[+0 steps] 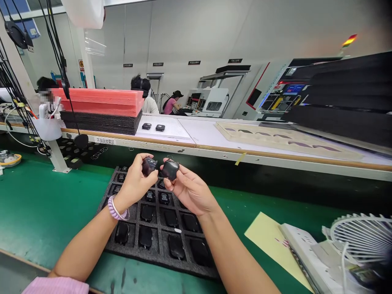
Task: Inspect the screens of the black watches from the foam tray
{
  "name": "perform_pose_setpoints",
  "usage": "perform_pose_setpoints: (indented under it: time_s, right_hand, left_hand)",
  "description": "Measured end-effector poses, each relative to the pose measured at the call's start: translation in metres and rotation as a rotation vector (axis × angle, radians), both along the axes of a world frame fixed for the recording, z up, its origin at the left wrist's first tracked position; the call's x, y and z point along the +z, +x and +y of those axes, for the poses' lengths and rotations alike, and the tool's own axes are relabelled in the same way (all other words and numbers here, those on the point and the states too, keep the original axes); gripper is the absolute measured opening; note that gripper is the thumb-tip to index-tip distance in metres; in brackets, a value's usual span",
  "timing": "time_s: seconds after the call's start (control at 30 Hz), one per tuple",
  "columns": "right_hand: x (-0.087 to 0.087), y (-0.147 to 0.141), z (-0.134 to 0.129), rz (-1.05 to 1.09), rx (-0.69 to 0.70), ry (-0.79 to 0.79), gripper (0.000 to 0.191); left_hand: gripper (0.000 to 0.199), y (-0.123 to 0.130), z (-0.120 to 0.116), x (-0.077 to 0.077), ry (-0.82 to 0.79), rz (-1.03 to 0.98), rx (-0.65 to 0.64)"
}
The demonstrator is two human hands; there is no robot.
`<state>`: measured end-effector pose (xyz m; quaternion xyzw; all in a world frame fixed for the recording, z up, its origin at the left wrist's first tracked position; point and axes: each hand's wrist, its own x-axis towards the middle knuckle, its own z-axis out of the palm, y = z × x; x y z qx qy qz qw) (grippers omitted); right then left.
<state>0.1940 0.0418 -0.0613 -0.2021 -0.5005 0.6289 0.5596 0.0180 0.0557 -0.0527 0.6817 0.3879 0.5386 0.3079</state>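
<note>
My left hand (pixel 139 177) grips a small dark square device (pixel 149 166) between thumb and fingers. Close beside it, my right hand (pixel 191 185) holds another black square device (pixel 170 169), its glossy face turned up. Both hands are raised over a grey foam tray (pixel 157 241) on the green table. Several black devices sit in the tray's compartments, such as one black device (pixel 145 237) near the front. A small white piece (pixel 177 231) lies on a divider of the tray.
A shelf (pixel 199 139) behind bears red foam (pixel 101 102), two black devices (pixel 153 127) and a beige tray (pixel 245 134). At the right are yellow paper (pixel 272 245), a power strip (pixel 301 245) and a white fan (pixel 361 237). Cables (pixel 56 45) hang at left; people sit beyond.
</note>
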Motion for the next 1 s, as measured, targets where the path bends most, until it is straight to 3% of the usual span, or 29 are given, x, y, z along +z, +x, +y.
perform_pose_setpoints:
  time_s: [0.2,0.53,1.0]
  right_hand:
    - [-0.0018,0.0007,-0.0003,-0.026,-0.013,0.027,0.049]
    - [-0.0019,-0.0009,-0.0006,-0.011,-0.015,0.0,0.055]
    - [-0.0032,-0.0028,-0.0028,-0.047,-0.019,0.074,0.046]
  left_hand:
    - [0.043,0.0026,0.0006,0.0009,-0.038,-0.043,-0.032]
    - [0.042,0.0043,-0.0047,0.0047,-0.015,-0.019,0.025]
    - [0.041,0.0061,-0.0066,0.0041,0.003,0.021,0.032]
